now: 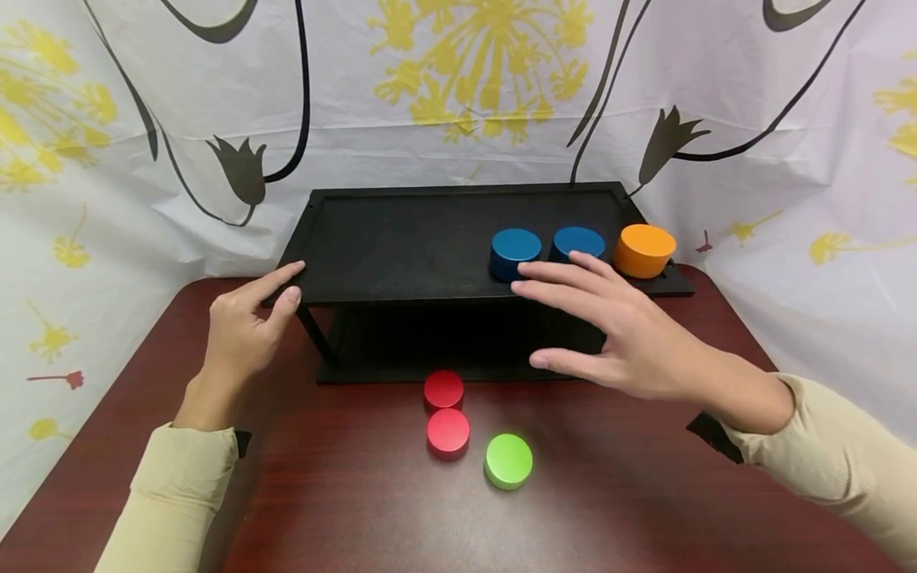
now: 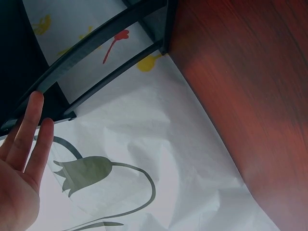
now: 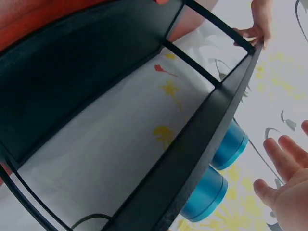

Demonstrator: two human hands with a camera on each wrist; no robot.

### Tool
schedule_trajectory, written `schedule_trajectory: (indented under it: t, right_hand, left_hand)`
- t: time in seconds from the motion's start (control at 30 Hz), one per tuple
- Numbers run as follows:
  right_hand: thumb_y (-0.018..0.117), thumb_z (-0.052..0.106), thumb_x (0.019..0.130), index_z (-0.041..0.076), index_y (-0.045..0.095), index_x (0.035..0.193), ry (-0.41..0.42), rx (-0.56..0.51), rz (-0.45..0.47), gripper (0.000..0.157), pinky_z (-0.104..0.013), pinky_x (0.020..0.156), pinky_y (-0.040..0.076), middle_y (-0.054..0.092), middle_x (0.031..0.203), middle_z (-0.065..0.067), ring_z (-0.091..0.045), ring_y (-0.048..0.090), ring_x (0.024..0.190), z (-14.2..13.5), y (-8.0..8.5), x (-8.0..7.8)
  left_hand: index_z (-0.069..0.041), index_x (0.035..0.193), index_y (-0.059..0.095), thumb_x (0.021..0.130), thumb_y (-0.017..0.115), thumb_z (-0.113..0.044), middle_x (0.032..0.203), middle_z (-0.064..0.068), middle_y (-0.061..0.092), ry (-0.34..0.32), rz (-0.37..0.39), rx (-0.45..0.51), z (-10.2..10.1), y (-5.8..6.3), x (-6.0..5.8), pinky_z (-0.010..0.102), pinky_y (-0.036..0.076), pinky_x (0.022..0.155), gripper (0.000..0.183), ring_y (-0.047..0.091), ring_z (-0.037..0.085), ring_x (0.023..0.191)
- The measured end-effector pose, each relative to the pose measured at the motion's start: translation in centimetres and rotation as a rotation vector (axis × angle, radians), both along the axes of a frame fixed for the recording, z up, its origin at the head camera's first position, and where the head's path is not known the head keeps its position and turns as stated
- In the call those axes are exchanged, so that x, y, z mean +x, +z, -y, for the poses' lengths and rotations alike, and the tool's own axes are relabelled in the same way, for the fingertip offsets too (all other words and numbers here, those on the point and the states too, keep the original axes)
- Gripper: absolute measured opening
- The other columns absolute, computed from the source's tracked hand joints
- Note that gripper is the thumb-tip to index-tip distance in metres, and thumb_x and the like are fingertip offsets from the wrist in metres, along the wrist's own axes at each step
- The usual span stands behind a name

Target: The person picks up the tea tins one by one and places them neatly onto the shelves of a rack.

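Note:
A black two-tier shelf stands on the table. My left hand touches its front left corner, the fingers straight along the side and the thumb by the front edge. On the top tier, toward the right, are a blue round block, a second blue round block and an orange round block. My right hand hovers in front of the blue blocks with fingers spread and holds nothing; it partly hides both. The right wrist view shows it apart from the blue block nearest that camera.
Before the shelf, on the dark red table, a red round block sits right behind another red round block. To their right lies a green round block. White patterned sheeting surrounds the back and sides.

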State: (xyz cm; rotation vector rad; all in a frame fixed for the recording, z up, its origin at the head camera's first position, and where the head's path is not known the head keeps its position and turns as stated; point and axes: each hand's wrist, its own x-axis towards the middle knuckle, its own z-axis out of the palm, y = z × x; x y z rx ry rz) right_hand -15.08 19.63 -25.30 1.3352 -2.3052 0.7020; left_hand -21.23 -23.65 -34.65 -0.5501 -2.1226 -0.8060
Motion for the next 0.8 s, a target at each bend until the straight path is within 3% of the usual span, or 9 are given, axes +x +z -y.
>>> schedule_trajectory:
  t: [0.47,0.8]
  right_hand:
    - [0.067,0.05,0.091,0.012,0.056,0.142,0.039,0.051,0.054,0.065,-0.054,0.116,0.018,0.049,0.148,-0.007,-0.024,0.043,0.137,-0.6,-3.3,1.9]
    - [0.073,0.047,0.088,0.019,0.049,0.148,0.014,0.139,0.17,0.071,-0.058,0.115,0.014,0.042,0.154,-0.002,-0.022,0.037,0.142,-0.7,-6.4,2.9]
  left_hand:
    - [-0.015,0.123,0.073,0.096,0.059,-0.026,0.109,0.01,0.074,-0.002,0.001,-0.013,0.1,0.1,0.0,0.018,0.038,0.074,0.033,0.064,0.022,0.079]
    - [-0.016,0.123,0.073,0.096,0.059,-0.026,0.108,0.01,0.074,-0.005,0.005,-0.011,0.1,0.0,0.0,0.019,0.038,0.072,0.033,0.059,0.013,0.075]
